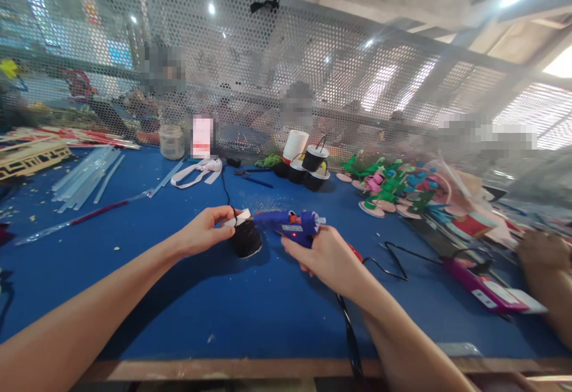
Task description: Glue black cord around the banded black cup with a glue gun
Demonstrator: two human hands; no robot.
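Note:
My left hand [206, 229] pinches a small black cup-shaped piece [245, 242] near its white upper edge, holding it tilted over the blue table. A black cord [226, 192] runs up from beside my fingertips. My right hand [324, 255] is wrapped round the handle of a blue hot glue gun [288, 225], which shows a lit red spot. The gun's nozzle points left and meets the white part of the piece, or is very close to it; I cannot tell whether they touch.
Black-and-white cups [315, 159] stand at the back, near white ribbon [196, 173] and clear glue sticks [87, 177]. Green and pink craft pieces [384, 186] lie to the right. A purple power strip [485, 285] sits near another person's hand [543, 255]. Perforated metal screen [250, 70] rises behind.

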